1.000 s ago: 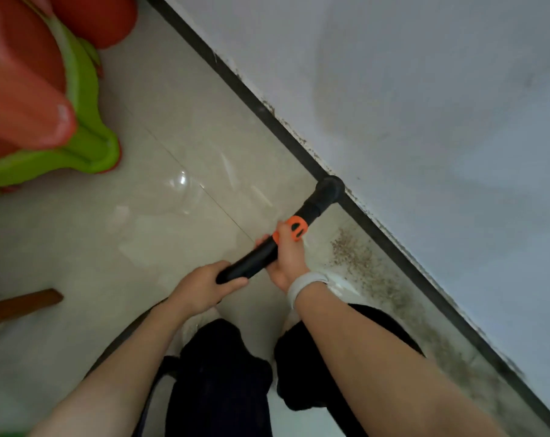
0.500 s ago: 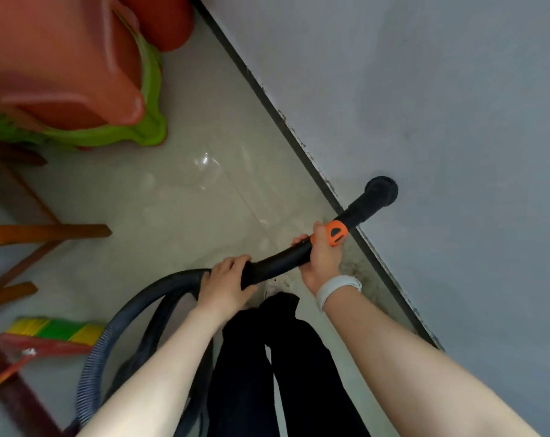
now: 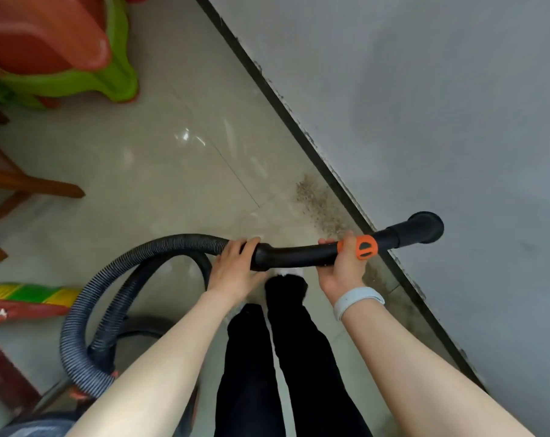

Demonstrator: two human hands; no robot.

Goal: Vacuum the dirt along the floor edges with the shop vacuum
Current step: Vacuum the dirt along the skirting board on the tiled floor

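Nozzle point(image 3: 425, 228) has lifted off the floor edge; both hands' fingers point(image 3: 346, 244) wrap the wand point(image 3: 299, 255), dirt point(image 3: 317, 203) unswept.

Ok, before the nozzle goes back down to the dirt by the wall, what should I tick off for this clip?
1. Left hand grips the ribbed black vacuum hose at its cuff: ok.
2. Right hand grips the black rigid wand by the orange ring: ok.
3. Black flared nozzle on the floor edge: not ok, it shows in front of the grey wall.
4. Brown dirt patch along the dark baseboard remains: ok, target visible.
5. Suction running: cannot tell.
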